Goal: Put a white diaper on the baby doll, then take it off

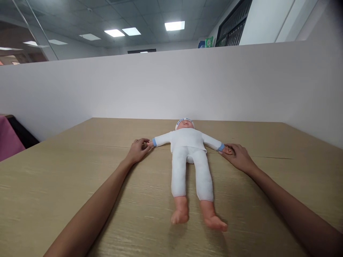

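Observation:
A baby doll (189, 141) lies on its back on the wooden table, its head away from me and its bare feet toward me. It wears a white top and trousers, blue cuffs and a white cap with lettering. Both its arms are stretched out sideways. My left hand (138, 150) has its fingers closed round the doll's hand on the left. On the other side my right hand (239, 157) grips the doll's other hand, just beyond the blue cuff. Both my wrists rest low near the tabletop.
The wooden tabletop (134, 214) has a thin seam running across it. A white partition wall (160, 85) rises behind the table's far edge. Pink cloth (9, 139) on something dark stands off the left side. Green and blue packages (208, 42) show above the partition.

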Action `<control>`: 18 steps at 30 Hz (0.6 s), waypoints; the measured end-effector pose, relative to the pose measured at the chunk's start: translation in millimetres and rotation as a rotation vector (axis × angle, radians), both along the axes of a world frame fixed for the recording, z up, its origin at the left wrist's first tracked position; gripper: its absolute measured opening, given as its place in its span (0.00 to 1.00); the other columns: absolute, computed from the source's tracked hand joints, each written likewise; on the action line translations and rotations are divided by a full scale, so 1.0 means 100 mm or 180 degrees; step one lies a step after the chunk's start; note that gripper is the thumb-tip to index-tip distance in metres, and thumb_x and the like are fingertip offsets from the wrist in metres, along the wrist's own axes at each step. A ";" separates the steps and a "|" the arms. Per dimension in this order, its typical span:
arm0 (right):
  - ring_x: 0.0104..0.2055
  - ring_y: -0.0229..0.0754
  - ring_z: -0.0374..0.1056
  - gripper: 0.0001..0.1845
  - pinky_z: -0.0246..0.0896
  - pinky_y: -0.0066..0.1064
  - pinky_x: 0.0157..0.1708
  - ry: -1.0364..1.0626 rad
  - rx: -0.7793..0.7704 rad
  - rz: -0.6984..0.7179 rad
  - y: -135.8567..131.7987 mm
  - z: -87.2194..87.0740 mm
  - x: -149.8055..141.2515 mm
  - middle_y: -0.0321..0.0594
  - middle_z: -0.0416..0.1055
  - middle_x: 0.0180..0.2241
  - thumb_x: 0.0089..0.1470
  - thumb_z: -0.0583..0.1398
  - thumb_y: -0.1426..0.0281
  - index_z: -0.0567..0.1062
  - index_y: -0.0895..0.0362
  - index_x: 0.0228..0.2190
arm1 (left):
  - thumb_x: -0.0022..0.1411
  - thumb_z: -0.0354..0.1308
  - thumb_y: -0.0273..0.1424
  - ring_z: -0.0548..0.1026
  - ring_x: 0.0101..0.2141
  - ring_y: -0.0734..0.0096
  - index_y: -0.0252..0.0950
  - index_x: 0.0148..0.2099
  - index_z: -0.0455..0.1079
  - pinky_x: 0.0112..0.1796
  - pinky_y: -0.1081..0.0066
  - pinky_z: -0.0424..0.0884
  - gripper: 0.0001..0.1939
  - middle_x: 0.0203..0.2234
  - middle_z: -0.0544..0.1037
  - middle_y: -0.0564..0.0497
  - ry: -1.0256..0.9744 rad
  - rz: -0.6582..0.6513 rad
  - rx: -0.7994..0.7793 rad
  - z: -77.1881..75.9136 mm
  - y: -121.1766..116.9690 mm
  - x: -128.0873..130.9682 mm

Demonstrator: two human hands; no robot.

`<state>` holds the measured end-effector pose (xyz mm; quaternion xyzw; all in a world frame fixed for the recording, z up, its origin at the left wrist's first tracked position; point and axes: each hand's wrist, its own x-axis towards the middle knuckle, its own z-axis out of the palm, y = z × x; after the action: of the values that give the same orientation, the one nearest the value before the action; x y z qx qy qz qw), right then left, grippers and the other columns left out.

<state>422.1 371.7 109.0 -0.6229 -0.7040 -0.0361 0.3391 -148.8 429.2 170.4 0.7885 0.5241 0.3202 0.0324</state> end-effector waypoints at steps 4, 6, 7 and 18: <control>0.55 0.64 0.75 0.35 0.68 0.54 0.58 0.0113 -0.0005 -0.0112 -0.08 0.00 0.03 0.53 0.81 0.51 0.58 0.60 0.40 0.81 0.56 0.49 | 0.76 0.47 0.53 0.77 0.49 0.52 0.39 0.53 0.80 0.52 0.56 0.71 0.28 0.48 0.86 0.45 -0.0082 0.0052 -0.0098 0.03 -0.01 0.01; 0.56 0.65 0.75 0.35 0.67 0.55 0.59 0.0145 -0.0015 -0.0164 -0.08 0.00 0.02 0.53 0.81 0.51 0.57 0.60 0.40 0.82 0.56 0.48 | 0.76 0.47 0.53 0.77 0.48 0.52 0.40 0.50 0.82 0.52 0.57 0.71 0.28 0.46 0.86 0.45 -0.0081 0.0076 -0.0115 0.03 0.00 0.02; 0.56 0.65 0.75 0.35 0.67 0.55 0.60 0.0158 -0.0021 -0.0180 -0.08 0.00 0.01 0.53 0.81 0.51 0.57 0.60 0.40 0.82 0.56 0.48 | 0.75 0.48 0.53 0.77 0.47 0.52 0.40 0.50 0.82 0.52 0.57 0.70 0.27 0.45 0.86 0.45 -0.0077 0.0089 -0.0118 0.02 0.01 0.03; 0.50 0.60 0.75 0.22 0.69 0.54 0.56 0.0299 0.0068 -0.0503 -0.10 0.01 0.05 0.53 0.81 0.44 0.64 0.55 0.52 0.80 0.55 0.39 | 0.73 0.51 0.52 0.76 0.44 0.52 0.40 0.44 0.81 0.51 0.57 0.69 0.25 0.39 0.85 0.44 -0.0054 0.0460 -0.0201 -0.02 0.10 -0.03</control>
<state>427.5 361.8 110.4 -0.6738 -0.6357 -0.0410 0.3744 -151.7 438.8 168.6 0.7444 0.5892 0.3118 0.0385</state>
